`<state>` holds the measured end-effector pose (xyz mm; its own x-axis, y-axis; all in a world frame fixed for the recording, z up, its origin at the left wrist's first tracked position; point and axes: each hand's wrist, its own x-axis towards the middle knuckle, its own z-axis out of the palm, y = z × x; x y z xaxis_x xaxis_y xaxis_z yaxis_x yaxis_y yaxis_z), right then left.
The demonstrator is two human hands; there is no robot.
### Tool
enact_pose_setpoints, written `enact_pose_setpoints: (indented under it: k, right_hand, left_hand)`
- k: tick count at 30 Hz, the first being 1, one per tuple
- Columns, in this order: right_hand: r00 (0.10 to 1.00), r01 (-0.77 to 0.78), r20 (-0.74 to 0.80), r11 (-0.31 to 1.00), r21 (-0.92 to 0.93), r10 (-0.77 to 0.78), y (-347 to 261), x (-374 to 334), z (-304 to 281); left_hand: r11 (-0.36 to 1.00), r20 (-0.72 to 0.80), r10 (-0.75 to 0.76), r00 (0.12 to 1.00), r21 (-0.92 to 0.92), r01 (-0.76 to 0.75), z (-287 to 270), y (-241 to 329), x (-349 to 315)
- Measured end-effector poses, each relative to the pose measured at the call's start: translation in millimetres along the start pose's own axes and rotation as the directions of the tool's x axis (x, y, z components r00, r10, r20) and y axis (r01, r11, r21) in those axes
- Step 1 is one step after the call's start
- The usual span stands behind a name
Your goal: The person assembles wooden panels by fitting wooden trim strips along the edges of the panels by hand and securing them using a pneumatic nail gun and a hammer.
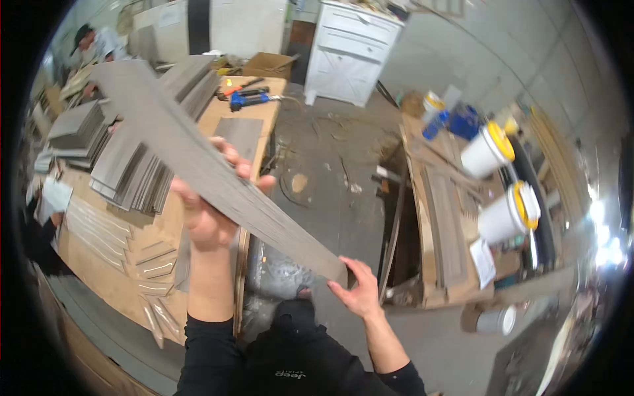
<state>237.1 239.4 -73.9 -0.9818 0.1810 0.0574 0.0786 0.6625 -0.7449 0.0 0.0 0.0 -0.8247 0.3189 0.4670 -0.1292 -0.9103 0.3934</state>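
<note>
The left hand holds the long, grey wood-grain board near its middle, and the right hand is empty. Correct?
No, the bare right hand isn't empty: the head view shows it gripping the near end of the long, grey wood-grain board. The bare left hand does hold it near its middle.

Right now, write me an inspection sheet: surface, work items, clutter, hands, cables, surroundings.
Surface: wooden table bearing grey board stacks and flat strips.
Job's things: long grey board, raised slantwise.
Clutter: blue tool at table's far end; pale scraps on the floor.
Hands: left hand holds the board's middle; right hand pinches its near end.
Cables: thin dark strands on floor, possibly cords.
Surroundings: white cabinet, yellow-lidded buckets, other people at left.
</note>
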Motion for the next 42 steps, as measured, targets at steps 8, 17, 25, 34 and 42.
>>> enact_pose_setpoints:
  k: [8, 17, 25, 34, 42]
  right_hand:
    - [0.812, 0.5, -0.337, 0.866, -0.022, -0.478, 24.5, 263.6, 2.2]
    - [0.473, 0.862, 0.196, 0.497, 0.096, -0.859, 25.1, 431.0, 16.0]
    - [0.329, 0.883, 0.477, 0.444, 0.15, -0.815, 11.1, 585.0, 89.1]
    - [0.904, -0.009, 0.414, 0.963, 0.271, -0.108, 87.3, 725.8, 182.4]
    - [0.886, 0.098, 0.44, 0.987, 0.13, -0.146, 77.5, 743.8, 213.6]
  left_hand:
    - [0.103, 0.069, 0.734, 0.675, 0.972, -0.211, -40.7, -12.3, 107.8]
    - [-0.984, -0.056, 0.041, 0.998, 0.173, 0.05, -45.3, 62.8, 25.1]
    - [-0.702, -0.468, 0.405, 0.786, 0.392, 0.595, -102.3, -12.0, 0.9]
    - [-0.364, -0.614, 0.669, 0.418, 0.219, 0.905, -156.6, -99.3, 48.5]
    - [-0.298, -0.647, 0.668, 0.367, 0.219, 0.929, -178.1, -105.7, 45.6]
